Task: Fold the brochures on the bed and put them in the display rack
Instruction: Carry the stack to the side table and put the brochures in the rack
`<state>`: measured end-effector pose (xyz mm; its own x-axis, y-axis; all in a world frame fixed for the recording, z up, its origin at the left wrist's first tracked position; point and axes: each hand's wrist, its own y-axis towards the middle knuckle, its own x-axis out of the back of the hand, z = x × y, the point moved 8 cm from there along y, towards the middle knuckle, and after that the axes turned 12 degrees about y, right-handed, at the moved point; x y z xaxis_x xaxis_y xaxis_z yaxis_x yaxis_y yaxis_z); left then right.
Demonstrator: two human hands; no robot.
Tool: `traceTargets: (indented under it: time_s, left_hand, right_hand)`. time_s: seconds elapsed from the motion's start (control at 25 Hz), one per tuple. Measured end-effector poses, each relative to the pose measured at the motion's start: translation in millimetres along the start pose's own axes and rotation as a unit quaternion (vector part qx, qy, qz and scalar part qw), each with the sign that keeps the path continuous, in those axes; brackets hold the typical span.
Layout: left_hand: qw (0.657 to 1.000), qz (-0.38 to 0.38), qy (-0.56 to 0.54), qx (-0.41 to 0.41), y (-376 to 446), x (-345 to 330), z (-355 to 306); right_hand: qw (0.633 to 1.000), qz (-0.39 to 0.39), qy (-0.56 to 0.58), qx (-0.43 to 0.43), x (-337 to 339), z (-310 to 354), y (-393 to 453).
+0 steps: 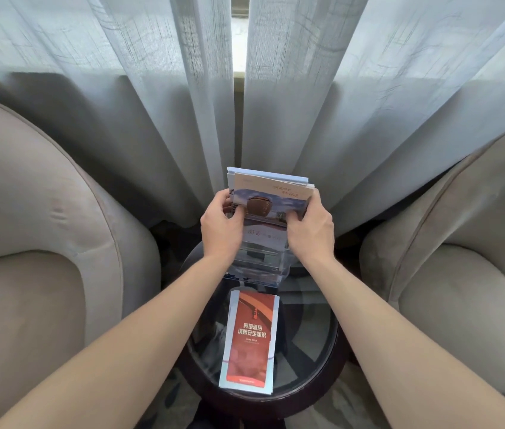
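A clear acrylic display rack (260, 261) stands at the far side of a small round glass table (313, 332). Several folded brochures (271, 193) stand upright in its top tier, the front one showing a brown round building under a blue sky. My left hand (221, 226) grips the left edge of that bundle. My right hand (311, 226) grips its right edge, fingers curled over the front. A small stack of folded brochures with an orange-red cover (249, 339) lies flat on the glass, nearer to me.
Beige armchairs flank the table, one at the left (37, 258) and one at the right (462, 264). Pale sheer curtains (152, 103) hang right behind the rack. The table has a dark wooden rim.
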<state>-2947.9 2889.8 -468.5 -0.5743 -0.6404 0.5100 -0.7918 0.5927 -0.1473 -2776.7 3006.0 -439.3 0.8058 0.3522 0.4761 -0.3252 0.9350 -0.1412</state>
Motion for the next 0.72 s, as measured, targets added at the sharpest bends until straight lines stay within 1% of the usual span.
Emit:
traceTargets:
  time_s: [0.2, 0.36, 0.52, 0.64, 0.72]
  left_hand:
    - [1.000, -0.004, 0.006, 0.004, 2.2, 2.4, -0.6]
    - [1.000, 0.010, 0.023, 0.006, 0.8, -6.5, 10.3]
    - [0.999, 0.029, 0.042, 0.016, 0.6, -17.7, 26.5]
    - [0.997, 0.013, 0.078, -0.003, 0.2, -21.1, 28.2]
    - [0.994, -0.004, 0.112, -0.001, -0.2, -22.0, 33.2]
  right_hand:
    - [1.000, 0.008, -0.007, 0.009, -1.4, 4.8, 2.9]
    - [0.999, 0.018, -0.017, -0.024, -4.7, -16.8, 1.0]
    - [0.999, 0.015, -0.030, -0.040, -9.3, -36.0, -4.3]
    - [0.997, 0.005, -0.053, -0.063, -12.5, -51.5, -2.6]
    - [0.995, 0.002, -0.071, -0.067, -16.3, -58.1, -1.5]
